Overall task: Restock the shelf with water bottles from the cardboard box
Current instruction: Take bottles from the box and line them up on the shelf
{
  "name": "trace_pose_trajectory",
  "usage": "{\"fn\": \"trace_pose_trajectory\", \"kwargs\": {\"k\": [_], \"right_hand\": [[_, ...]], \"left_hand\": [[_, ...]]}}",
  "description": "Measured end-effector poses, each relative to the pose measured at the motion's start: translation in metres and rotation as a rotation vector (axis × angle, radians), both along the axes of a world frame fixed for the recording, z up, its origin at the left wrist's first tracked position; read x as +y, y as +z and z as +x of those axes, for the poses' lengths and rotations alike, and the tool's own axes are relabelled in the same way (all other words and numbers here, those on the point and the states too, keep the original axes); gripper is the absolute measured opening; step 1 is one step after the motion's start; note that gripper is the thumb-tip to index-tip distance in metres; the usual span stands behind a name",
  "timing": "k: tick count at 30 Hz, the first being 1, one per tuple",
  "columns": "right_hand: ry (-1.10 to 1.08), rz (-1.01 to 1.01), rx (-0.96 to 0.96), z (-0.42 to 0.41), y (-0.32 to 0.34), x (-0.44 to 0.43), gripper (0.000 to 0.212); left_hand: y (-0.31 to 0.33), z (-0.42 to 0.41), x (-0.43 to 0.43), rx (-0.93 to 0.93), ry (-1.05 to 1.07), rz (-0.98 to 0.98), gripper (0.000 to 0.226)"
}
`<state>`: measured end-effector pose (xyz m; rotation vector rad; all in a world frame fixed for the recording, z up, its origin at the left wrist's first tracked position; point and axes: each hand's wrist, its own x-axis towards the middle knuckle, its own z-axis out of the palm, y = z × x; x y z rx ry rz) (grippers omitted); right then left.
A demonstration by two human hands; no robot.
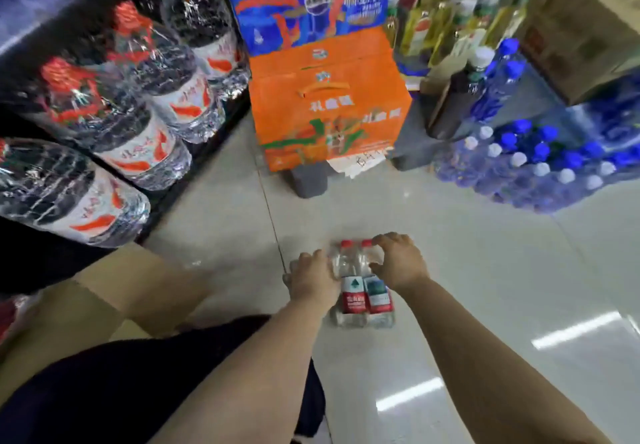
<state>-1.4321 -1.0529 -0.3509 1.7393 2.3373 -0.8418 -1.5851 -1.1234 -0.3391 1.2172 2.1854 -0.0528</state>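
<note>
Small clear water bottles (362,291) with red caps and red-and-white labels are bunched together over the pale floor in the lower middle. My left hand (313,279) presses against their left side and my right hand (400,263) grips their right side near the caps; both hands hold the bunch between them. At least two bottles show; more may be hidden behind my hands. A brown cardboard box (104,291) lies at the lower left beside my knee. Large water jugs (114,125) with red handles fill the dark shelf (31,260) on the left.
An orange gift carton (329,108) stands straight ahead with a blue carton (304,0) on top. Shrink-wrapped packs of blue-capped bottles (540,166) sit on the floor at the right, with oil bottles (446,18) and a brown box (581,35) behind them.
</note>
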Motion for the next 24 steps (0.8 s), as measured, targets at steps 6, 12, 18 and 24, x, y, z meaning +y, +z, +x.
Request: {"fn": "trace_pose_trajectory", "kwargs": {"k": [6, 12, 18, 24], "right_hand": [[-0.284, -0.142, 0.031, 0.023, -0.082, -0.030, 0.046], [-0.544, -0.250, 0.107, 0.027, -0.148, -0.076, 0.050], [-0.695, -0.256, 0.139, 0.018, -0.184, -0.077, 0.074], [-0.782, -0.332, 0.169, 0.004, -0.204, -0.070, 0.087]], "left_hand": [[-0.068, 0.031, -0.010, -0.114, 0.169, -0.155, 0.043], [-0.138, 0.057, -0.015, -0.335, 0.396, -0.264, 0.067], [-0.166, 0.043, -0.009, -0.549, 0.387, -0.293, 0.059], [-0.175, 0.025, 0.001, -0.819, 0.420, -0.345, 0.044]]}}
